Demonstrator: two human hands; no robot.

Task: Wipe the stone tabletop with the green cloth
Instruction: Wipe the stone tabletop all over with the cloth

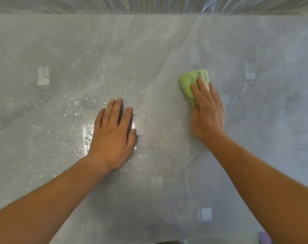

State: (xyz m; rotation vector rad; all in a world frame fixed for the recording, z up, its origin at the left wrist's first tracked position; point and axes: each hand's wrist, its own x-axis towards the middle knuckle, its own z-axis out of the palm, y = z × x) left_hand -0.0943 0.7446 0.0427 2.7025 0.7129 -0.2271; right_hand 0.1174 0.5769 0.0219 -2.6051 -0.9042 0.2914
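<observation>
A grey stone tabletop (167,41) fills the view, glossy, with pale veins. Water drops are scattered over its left and middle part around my left hand (114,132), which lies flat on the stone with straight fingers. A crumpled light-green cloth (188,81) sits right of centre. My right hand (207,111) presses down on the cloth with straight fingers, covering its near half. Smeared wet patches show on the stone to the right of the cloth.
The table's far edge runs across the top of the view, with clear plastic sheeting (167,4) behind it. A small purple object (264,237) shows at the bottom right corner. Ceiling lights reflect as pale rectangles on the stone.
</observation>
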